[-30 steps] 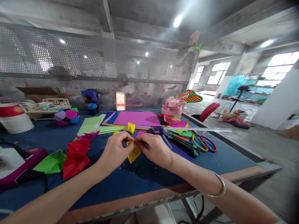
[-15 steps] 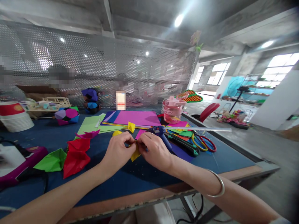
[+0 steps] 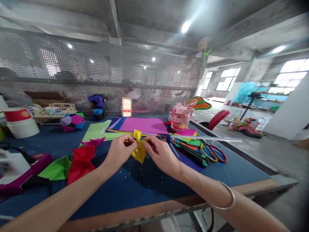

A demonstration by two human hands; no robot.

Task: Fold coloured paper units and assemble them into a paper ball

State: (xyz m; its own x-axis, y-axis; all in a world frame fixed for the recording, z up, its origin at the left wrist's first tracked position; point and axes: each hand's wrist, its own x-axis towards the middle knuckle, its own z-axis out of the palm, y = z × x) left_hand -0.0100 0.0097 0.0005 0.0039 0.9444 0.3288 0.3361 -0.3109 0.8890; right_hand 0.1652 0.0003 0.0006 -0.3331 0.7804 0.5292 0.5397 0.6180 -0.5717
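Bright yellow folded paper (image 3: 141, 153) stands out at centre frame against a dark blue tabletop (image 3: 108, 199). Solid red folded paper (image 3: 83, 161) and green folded paper (image 3: 58, 169) colour the lower left. Above, a faceted paper ball (image 3: 72, 122) mixes purple, magenta, black, blue and green patches; at right, metal scissors (image 3: 212, 152) show one yellow handle, one red.

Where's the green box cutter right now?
The green-and-black box cutter lies right of the right hand, beside the scissors.
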